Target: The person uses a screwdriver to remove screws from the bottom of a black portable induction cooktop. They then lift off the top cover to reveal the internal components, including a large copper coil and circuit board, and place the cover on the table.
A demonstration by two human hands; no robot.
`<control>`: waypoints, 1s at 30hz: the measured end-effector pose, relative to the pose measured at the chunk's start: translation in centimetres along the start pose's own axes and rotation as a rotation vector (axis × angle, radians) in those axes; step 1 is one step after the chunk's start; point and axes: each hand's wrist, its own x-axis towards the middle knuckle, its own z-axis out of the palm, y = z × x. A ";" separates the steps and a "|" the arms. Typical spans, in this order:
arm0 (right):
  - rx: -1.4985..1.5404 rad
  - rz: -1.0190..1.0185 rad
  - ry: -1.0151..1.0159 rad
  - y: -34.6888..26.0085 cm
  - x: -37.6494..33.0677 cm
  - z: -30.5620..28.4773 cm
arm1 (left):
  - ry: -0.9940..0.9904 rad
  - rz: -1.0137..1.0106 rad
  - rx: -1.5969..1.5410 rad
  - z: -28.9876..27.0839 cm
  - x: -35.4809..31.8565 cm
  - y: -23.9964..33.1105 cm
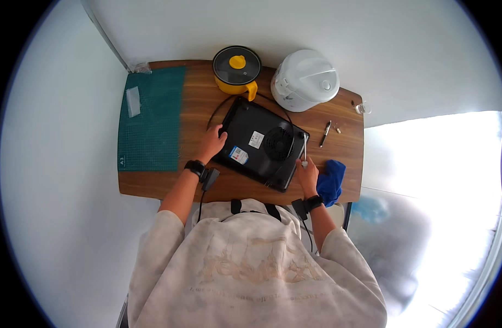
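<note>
A black flat cooker (260, 142) lies upside down on the wooden table (196, 109), its round fan grille and stickers facing up. My left hand (211, 143) rests on its left edge, fingers curled over the rim. My right hand (307, 169) grips a slim white-handled tool (305, 148) that stands against the cooker's right edge. A black cord (218, 107) curls from the cooker's far side.
A green cutting mat (152, 117) covers the table's left part. At the back stand a yellow pot with a glass lid (237, 69) and a white rice cooker (304, 80). A pen-like tool (325, 133) and a blue cloth (331, 180) lie at the right.
</note>
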 end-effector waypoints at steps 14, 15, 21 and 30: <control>0.286 0.361 -0.200 5.1 2.0 1.8 | -0.163 -0.341 0.164 0.7 2.0 6.7; 0.323 0.364 -0.211 5.3 2.0 2.0 | -0.176 -0.356 0.128 0.8 2.5 5.4; 0.033 0.183 -0.246 5.5 3.3 2.4 | -0.212 -0.389 0.250 1.7 4.2 3.8; 0.409 0.464 -0.311 5.9 3.8 2.4 | -0.097 -0.391 0.274 2.9 3.1 6.2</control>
